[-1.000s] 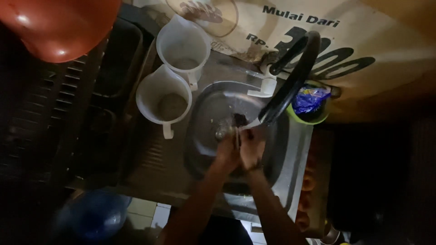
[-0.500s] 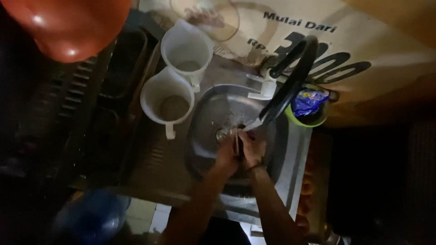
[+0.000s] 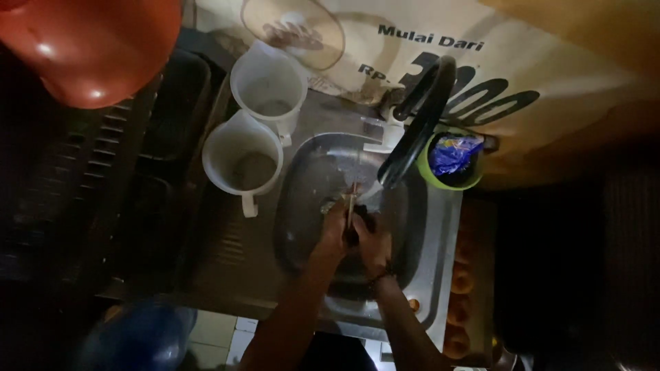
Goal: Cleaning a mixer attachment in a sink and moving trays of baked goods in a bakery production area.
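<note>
Both my hands are down in a steel sink (image 3: pixel 302 199), under the black tap spout (image 3: pixel 416 124). My left hand (image 3: pixel 333 230) and my right hand (image 3: pixel 371 240) are pressed together around a thin utensil (image 3: pixel 351 203) with a dark handle; its narrow end sticks up between them. Water runs from the spout's mouth just right of the utensil. The light is dim and the exact kind of utensil is hard to tell.
Two white plastic jugs (image 3: pixel 242 161) (image 3: pixel 269 82) stand on the drainboard left of the basin. A green cup with a blue wrapper (image 3: pixel 450 159) sits at the right of the tap. An orange bowl (image 3: pixel 96 41) hangs top left, a blue tub (image 3: pixel 141 336) lies bottom left.
My hands stay in the basin, rubbing along the utensil, which now stands more upright between them. The view has shifted slightly.
</note>
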